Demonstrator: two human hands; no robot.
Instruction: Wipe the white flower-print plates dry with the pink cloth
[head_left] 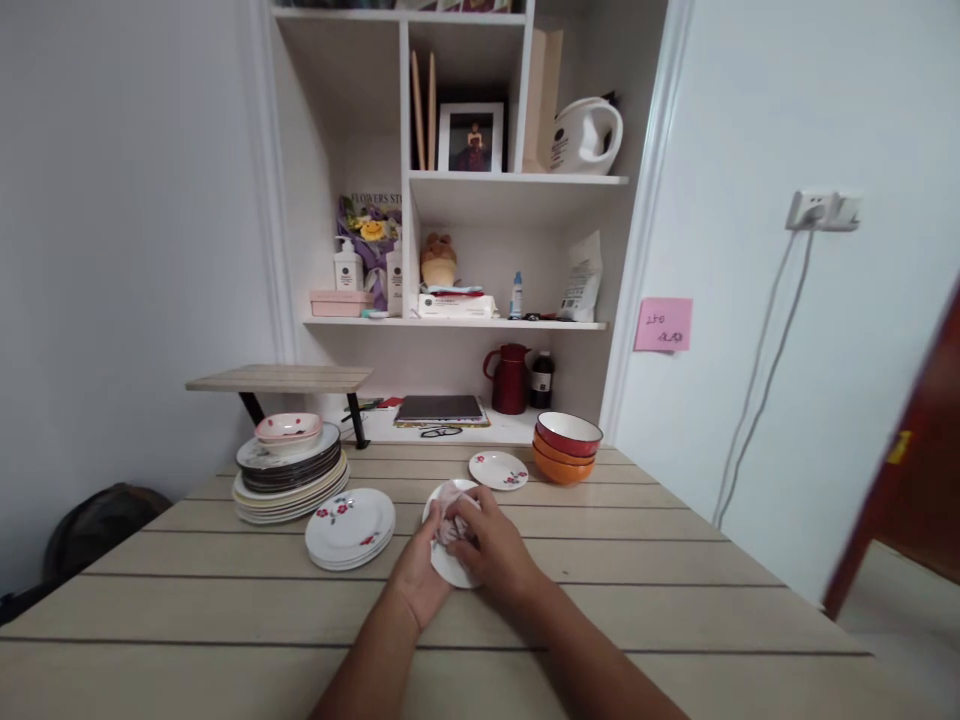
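Slatted wooden table [675, 610] w/ a white shelf unit [349, 120] behind. R hand's [499, 545] fingers bunched on a crumpled pale cloth [451, 498], pressed to the face of a white plate [454, 571]. L hand [418, 575] grips same plate at its L edge, thumb up by the cloth. Plate's near table centre, btwn the hands; can't tell if it touches the wood. Just beyond: 1 small flowered plate [499, 470], flat on table; R of it, stacked red & orange bowls [566, 468]. To L, short stack of flowered plates [350, 525], then a taller pile of plates [289, 480] topped by pink-rimmed bowl [287, 432]. Further back: dk red jug [511, 380].
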